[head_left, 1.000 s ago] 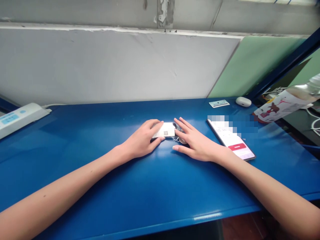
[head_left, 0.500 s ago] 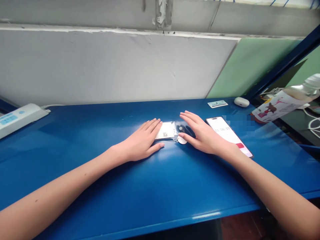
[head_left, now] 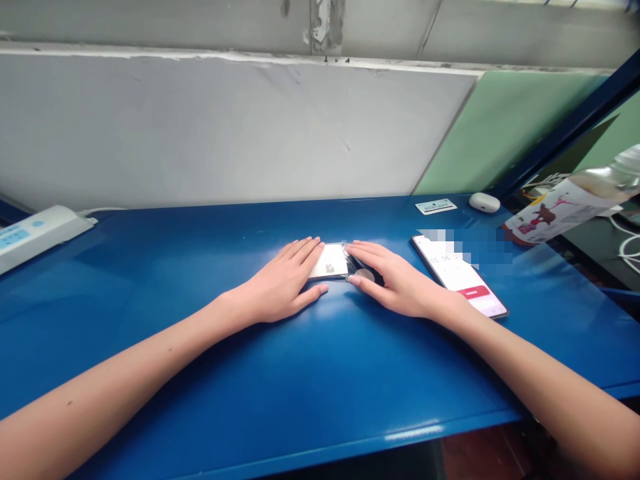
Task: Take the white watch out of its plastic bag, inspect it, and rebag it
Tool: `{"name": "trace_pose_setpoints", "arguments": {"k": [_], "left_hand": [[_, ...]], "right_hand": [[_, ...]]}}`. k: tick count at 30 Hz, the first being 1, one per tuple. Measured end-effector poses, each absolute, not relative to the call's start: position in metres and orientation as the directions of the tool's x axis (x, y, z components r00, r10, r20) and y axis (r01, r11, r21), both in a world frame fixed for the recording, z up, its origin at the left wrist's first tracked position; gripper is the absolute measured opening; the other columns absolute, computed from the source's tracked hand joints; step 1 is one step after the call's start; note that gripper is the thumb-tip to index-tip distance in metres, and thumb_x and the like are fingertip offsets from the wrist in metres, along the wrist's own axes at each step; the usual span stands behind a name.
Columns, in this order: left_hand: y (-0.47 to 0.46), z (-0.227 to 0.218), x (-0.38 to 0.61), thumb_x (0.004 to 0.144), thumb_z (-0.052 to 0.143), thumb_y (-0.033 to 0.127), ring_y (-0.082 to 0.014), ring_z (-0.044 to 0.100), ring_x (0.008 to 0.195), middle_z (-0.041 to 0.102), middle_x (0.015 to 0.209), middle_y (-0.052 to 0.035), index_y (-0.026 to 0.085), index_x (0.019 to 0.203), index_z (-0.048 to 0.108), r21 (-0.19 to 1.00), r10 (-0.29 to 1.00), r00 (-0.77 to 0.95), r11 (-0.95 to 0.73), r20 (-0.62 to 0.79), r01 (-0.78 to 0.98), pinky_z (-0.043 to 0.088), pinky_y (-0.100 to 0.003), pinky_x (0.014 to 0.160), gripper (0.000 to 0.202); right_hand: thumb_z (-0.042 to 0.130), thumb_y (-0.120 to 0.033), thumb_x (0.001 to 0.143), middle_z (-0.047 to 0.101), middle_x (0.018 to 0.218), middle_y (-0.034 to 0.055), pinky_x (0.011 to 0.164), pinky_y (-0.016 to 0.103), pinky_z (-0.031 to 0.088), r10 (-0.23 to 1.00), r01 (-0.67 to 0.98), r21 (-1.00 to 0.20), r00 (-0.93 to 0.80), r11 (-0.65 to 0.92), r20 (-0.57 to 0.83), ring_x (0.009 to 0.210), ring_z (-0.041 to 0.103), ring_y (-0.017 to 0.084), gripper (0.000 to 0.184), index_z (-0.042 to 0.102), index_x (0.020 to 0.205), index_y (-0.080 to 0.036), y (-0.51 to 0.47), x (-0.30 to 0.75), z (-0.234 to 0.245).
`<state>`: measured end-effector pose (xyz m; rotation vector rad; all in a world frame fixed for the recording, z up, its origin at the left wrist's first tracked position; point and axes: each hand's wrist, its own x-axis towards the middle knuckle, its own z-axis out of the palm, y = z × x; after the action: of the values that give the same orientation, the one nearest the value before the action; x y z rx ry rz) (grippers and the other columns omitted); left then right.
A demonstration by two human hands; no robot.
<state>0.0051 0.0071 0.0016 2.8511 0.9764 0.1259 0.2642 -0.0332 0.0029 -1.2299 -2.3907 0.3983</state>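
Observation:
A flat white item (head_left: 332,261) with a small square mark lies on the blue table, in what looks like a clear plastic sleeve. My left hand (head_left: 283,283) rests flat over its left part, fingers stretched together and thumb apart. At its right end a small round disc (head_left: 366,274) shows beneath the arch of my right hand (head_left: 400,277). The right fingers and thumb are apart, one on each side of the disc, with their tips at the sleeve's right edge. How firmly they touch the plastic cannot be made out.
Right of my right hand lies a phone (head_left: 470,283) with a lit screen. Behind it are a card (head_left: 437,207) and a white earbud case (head_left: 485,203). A bottle (head_left: 565,203) leans at the far right. At the far left sits a white power strip (head_left: 45,233).
My right hand has lowered and moved slightly left, its fingertips now by the white item's right edge, covering more of the plastic and disc. My left hand has stayed in place.

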Motion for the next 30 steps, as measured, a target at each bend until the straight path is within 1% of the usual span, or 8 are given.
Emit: {"name": "trace_pose_setpoints", "arguments": {"k": [2, 4, 8, 12, 19, 24, 26, 30], "left_hand": [[0.007, 0.002, 0.006, 0.102, 0.033, 0.053, -0.0369, 0.026, 0.149, 0.030, 0.160, -0.0246, 0.002, 0.153, 0.029, 0.131, 0.613, 0.790, -0.785, 0.027, 0.605, 0.024, -0.050, 0.119, 0.072], [0.007, 0.002, 0.006, 0.102, 0.033, 0.053, -0.0367, 0.026, 0.149, 0.029, 0.160, -0.0243, 0.002, 0.153, 0.028, 0.123, 0.613, 0.790, -0.786, 0.022, 0.606, 0.023, -0.049, 0.120, 0.072], [0.007, 0.002, 0.005, 0.102, 0.031, 0.054, -0.0361, 0.026, 0.149, 0.030, 0.160, -0.0238, 0.002, 0.153, 0.028, 0.125, 0.612, 0.790, -0.787, 0.031, 0.605, 0.024, -0.049, 0.120, 0.072], [0.007, 0.001, 0.006, 0.102, 0.032, 0.054, -0.0358, 0.025, 0.149, 0.030, 0.160, -0.0230, 0.004, 0.153, 0.028, 0.136, 0.616, 0.787, -0.784, 0.042, 0.606, 0.023, -0.050, 0.120, 0.071], [0.008, 0.000, 0.005, 0.102, 0.031, 0.054, -0.0355, 0.027, 0.149, 0.031, 0.160, -0.0234, 0.003, 0.153, 0.028, 0.120, 0.604, 0.796, -0.794, 0.047, 0.595, 0.023, -0.049, 0.120, 0.072], [0.008, 0.000, 0.006, 0.102, 0.032, 0.054, -0.0358, 0.026, 0.149, 0.030, 0.160, -0.0237, 0.002, 0.153, 0.028, 0.126, 0.605, 0.795, -0.793, 0.045, 0.596, 0.023, -0.050, 0.120, 0.072], [0.007, 0.000, 0.007, 0.102, 0.032, 0.053, -0.0360, 0.026, 0.149, 0.031, 0.159, -0.0236, 0.002, 0.153, 0.028, 0.130, 0.605, 0.795, -0.793, 0.049, 0.595, 0.023, -0.050, 0.120, 0.072], [0.008, 0.000, 0.007, 0.102, 0.034, 0.053, -0.0364, 0.027, 0.148, 0.032, 0.159, -0.0240, 0.002, 0.152, 0.030, 0.143, 0.606, 0.794, -0.792, 0.058, 0.594, 0.023, -0.049, 0.120, 0.071]], "right_hand": [[0.049, -0.042, 0.099, 0.049, 0.150, 0.0209, 0.114, 0.051, 0.041, 0.818, 0.697, -0.433, -0.530, 0.571, 0.226, 0.142, 0.043, 0.031, 0.057, 0.048, 0.145, -0.008, -0.034, 0.264, 0.000], [0.047, -0.041, 0.100, 0.048, 0.150, 0.0218, 0.114, 0.052, 0.042, 0.811, 0.698, -0.418, -0.536, 0.582, 0.234, 0.142, 0.043, 0.032, 0.056, 0.049, 0.144, -0.007, -0.033, 0.263, -0.002], [0.041, -0.033, 0.103, 0.053, 0.147, 0.0201, 0.113, 0.054, 0.042, 0.799, 0.702, -0.383, -0.533, 0.601, 0.279, 0.141, 0.045, 0.032, 0.046, 0.054, 0.140, -0.009, -0.031, 0.261, -0.005], [0.036, -0.028, 0.104, 0.058, 0.143, 0.0185, 0.112, 0.053, 0.045, 0.795, 0.689, -0.397, -0.513, 0.606, 0.323, 0.136, 0.051, 0.030, 0.043, 0.057, 0.137, -0.011, -0.030, 0.258, -0.008], [0.046, -0.032, 0.101, 0.057, 0.143, 0.0207, 0.109, 0.056, 0.046, 0.791, 0.702, -0.366, -0.517, 0.610, 0.327, 0.136, 0.051, 0.033, 0.045, 0.055, 0.138, -0.009, -0.032, 0.255, -0.010], [0.046, -0.028, 0.100, 0.063, 0.136, 0.0209, 0.109, 0.052, 0.048, 0.765, 0.683, -0.354, -0.516, 0.639, 0.386, 0.133, 0.054, 0.031, 0.039, 0.062, 0.129, -0.006, -0.030, 0.256, -0.013], [0.046, -0.027, 0.101, 0.063, 0.135, 0.0210, 0.109, 0.052, 0.048, 0.757, 0.672, -0.357, -0.524, 0.649, 0.390, 0.133, 0.054, 0.031, 0.039, 0.062, 0.129, -0.006, -0.029, 0.256, -0.014], [0.043, -0.025, 0.101, 0.061, 0.140, 0.0182, 0.109, 0.056, 0.047, 0.755, 0.658, -0.373, -0.535, 0.654, 0.379, 0.136, 0.051, 0.031, 0.038, 0.060, 0.132, -0.010, -0.028, 0.257, -0.015]]}}
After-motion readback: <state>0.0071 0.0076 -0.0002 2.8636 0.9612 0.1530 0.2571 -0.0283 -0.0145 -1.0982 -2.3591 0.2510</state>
